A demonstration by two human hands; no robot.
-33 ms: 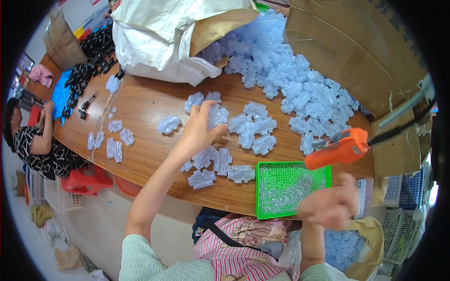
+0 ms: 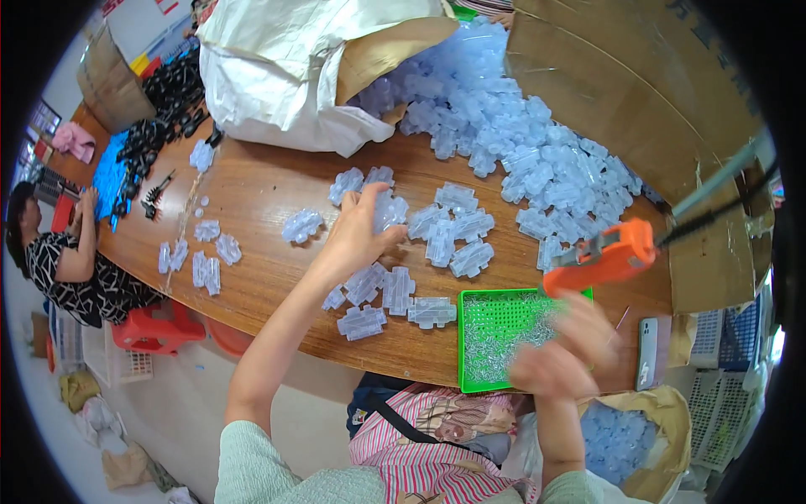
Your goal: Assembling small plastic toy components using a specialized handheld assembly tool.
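My left hand (image 2: 359, 228) reaches over the wooden table, its thumb and fingers curled around a clear bluish plastic piece (image 2: 389, 212) on the tabletop. Similar ribbed plastic pieces (image 2: 441, 242) lie to its right, and several more sit nearer me by the table's front edge. Smeared by motion, my right hand (image 2: 562, 349) is over the green perforated tray (image 2: 463, 340), which holds many small silvery metal pins (image 2: 495, 349). What its fingers hold cannot be made out. An orange powered screwdriver (image 2: 603, 257) hangs just above that hand, on a black coiled cord.
A large heap of plastic pieces (image 2: 537, 143) spills from a white sack (image 2: 285, 76) at the back. Tall cardboard (image 2: 621, 92) borders the right. A phone (image 2: 647, 353) lies right of the tray. Another person (image 2: 71, 252) sits at far left beside black parts (image 2: 138, 160).
My right hand has moved left, further over the green tray. The orange screwdriver has swung slightly left and tilted. My left hand stays in place.
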